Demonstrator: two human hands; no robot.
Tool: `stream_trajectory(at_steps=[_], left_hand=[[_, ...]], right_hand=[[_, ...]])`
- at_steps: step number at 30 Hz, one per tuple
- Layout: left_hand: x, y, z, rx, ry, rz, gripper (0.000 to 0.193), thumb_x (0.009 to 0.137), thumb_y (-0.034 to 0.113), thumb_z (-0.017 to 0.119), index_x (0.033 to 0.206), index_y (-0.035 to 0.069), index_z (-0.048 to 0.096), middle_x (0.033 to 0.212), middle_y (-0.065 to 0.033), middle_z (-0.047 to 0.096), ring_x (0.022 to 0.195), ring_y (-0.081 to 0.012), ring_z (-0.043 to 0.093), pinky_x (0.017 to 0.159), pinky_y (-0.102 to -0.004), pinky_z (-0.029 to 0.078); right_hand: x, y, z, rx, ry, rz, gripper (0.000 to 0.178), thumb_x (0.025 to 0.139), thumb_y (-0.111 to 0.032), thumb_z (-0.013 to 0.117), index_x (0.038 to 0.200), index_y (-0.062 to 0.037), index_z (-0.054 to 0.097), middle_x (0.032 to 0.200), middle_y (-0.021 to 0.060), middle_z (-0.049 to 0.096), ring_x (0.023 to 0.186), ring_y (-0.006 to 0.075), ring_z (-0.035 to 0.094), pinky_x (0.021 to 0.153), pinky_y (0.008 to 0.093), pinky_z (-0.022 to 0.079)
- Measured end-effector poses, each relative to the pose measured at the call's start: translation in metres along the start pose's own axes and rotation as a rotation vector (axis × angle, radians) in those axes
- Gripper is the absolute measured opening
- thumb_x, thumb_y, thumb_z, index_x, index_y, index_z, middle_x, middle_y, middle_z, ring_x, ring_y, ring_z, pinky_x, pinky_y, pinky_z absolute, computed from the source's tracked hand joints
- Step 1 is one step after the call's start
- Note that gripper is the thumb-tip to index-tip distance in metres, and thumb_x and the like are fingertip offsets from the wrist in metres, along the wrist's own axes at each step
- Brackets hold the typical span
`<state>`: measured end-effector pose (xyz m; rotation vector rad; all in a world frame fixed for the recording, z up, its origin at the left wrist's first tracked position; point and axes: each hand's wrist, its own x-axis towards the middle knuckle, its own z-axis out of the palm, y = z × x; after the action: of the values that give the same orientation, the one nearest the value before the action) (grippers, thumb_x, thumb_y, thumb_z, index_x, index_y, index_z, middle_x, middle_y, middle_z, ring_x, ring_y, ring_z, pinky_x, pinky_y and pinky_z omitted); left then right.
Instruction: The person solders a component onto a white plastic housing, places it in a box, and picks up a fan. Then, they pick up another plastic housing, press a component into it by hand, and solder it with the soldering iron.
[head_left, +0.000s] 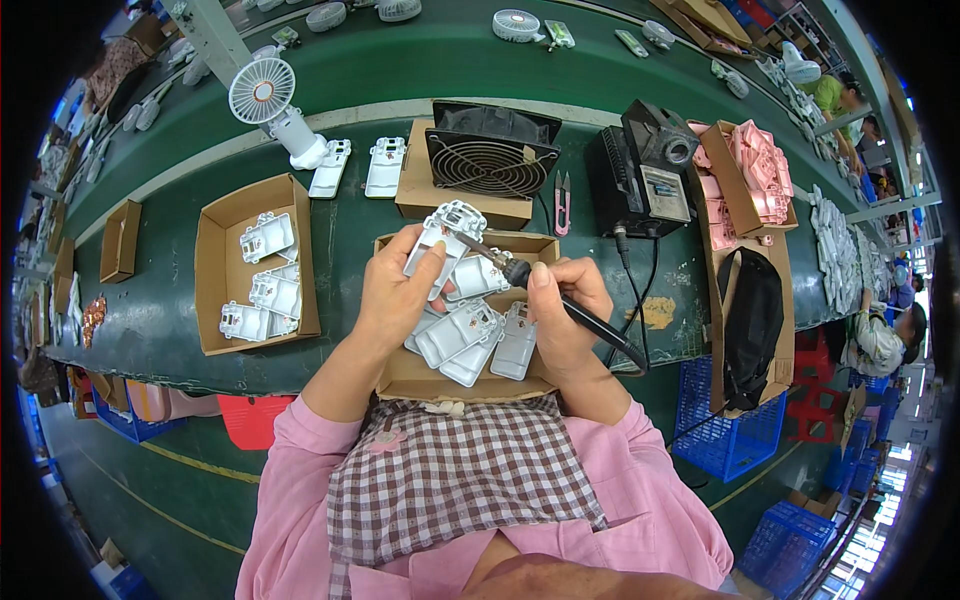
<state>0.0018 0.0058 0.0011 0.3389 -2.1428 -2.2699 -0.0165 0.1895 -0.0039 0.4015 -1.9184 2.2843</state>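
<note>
My left hand (392,285) is closed around a white plastic housing (425,255), tilted above an open cardboard box (400,378). In my right hand (568,305) is a soldering iron (518,273) with a black handle and cord. Its tip points left at the upper part of the housing; whether it touches cannot be made out. Several similar white housings (462,340) lie loosely heaped in the box beneath both hands. The soldering station (640,180), black with a dial, stands to the right, and the cord runs toward it.
A black fan (490,160) sits on a carton behind the box. Pink-handled snips (562,205) lie beside it. Left stands a box (210,320) of white housings and a white handheld fan (265,95). On the right are pink parts (760,170) and a black bag (752,320). A conveyor (400,60) runs behind.
</note>
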Motion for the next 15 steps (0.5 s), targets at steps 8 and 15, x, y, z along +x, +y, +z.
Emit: stream_trajectory(at_steps=[8, 15], left_hand=[[-0.0010, 0.0005, 0.0004, 0.006, -0.004, -0.001, 0.019, 0.094, 0.018, 0.051, 0.100, 0.001, 0.057, 0.081, -0.0053, 0.062, 0.062, -0.0085, 0.060, 0.047, -0.0208, 0.048], [-0.0007, 0.0013, 0.0008, 0.026, -0.002, 0.003, 0.019, 0.094, 0.018, 0.051, 0.101, 0.001, 0.057, 0.082, -0.0051, 0.063, 0.064, -0.0087, 0.061, 0.047, -0.0205, 0.048]], right_hand=[[0.0007, 0.0005, -0.0010, -0.031, -0.011, -0.001, 0.016, 0.087, -0.008, 0.064, 0.080, -0.0019, 0.051, 0.063, -0.0023, 0.050, 0.056, 0.0019, 0.040, 0.049, 0.0193, 0.034], [0.0006, -0.0011, 0.0008, 0.004, -0.009, 0.025, 0.016, 0.087, -0.007, 0.063, 0.081, -0.0018, 0.050, 0.065, -0.0017, 0.051, 0.057, 0.0018, 0.041, 0.050, 0.0192, 0.034]])
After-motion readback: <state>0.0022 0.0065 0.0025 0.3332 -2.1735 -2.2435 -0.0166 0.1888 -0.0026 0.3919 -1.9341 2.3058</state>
